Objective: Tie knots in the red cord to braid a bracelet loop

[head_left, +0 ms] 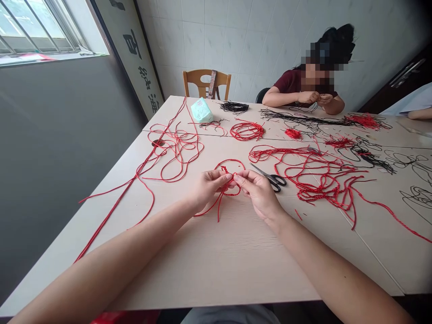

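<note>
Both hands meet over the middle of the table, pinching a red braided cord [231, 160]. The cord forms a loop that shows behind and below my fingers, and loose red ends hang toward me. My left hand [215, 183] is closed on it with thumb and forefinger. My right hand [257, 186] pinches the same cord from the other side, its fingertips almost touching the left ones. The exact spot being gripped is partly hidden by the fingers. Scissors [275, 179] with black handles lie just beyond my right hand.
Loose red cords [182, 153] spread over the left side of the table [216, 265]. Braided red cords [324, 184] are heaped on the right. A coiled red bundle [247, 130], black cords [303, 118] and a pale green packet [201, 110] lie farther back. Across sits a person [286, 87] handling dark cord.
</note>
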A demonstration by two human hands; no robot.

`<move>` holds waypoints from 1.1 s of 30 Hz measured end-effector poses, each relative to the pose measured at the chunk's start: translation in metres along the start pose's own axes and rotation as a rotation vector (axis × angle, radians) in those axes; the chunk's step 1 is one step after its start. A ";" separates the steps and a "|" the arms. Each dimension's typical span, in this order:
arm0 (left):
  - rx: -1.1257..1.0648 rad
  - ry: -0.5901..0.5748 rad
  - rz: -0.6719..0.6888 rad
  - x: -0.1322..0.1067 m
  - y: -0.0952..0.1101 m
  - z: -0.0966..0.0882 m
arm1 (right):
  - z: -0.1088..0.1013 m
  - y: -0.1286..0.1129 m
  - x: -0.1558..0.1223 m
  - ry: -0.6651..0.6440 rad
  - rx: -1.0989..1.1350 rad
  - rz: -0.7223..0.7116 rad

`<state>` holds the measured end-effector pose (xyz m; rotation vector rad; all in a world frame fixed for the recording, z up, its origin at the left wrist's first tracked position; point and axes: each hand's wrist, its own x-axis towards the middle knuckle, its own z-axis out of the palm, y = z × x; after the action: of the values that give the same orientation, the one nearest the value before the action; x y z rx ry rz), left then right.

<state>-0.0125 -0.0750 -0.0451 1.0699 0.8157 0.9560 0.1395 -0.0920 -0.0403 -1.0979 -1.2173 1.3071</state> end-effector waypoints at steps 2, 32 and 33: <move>0.028 0.023 0.052 0.001 0.001 0.000 | -0.001 0.000 -0.001 0.015 -0.063 -0.035; -0.096 0.077 0.038 0.008 0.005 -0.012 | 0.028 0.008 -0.019 -0.560 0.365 0.521; -0.089 0.082 0.039 0.008 0.004 -0.012 | 0.027 0.009 -0.019 -0.565 0.369 0.537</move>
<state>-0.0214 -0.0629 -0.0451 0.9780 0.8138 1.0653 0.1133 -0.1138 -0.0468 -0.8305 -1.0292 2.2656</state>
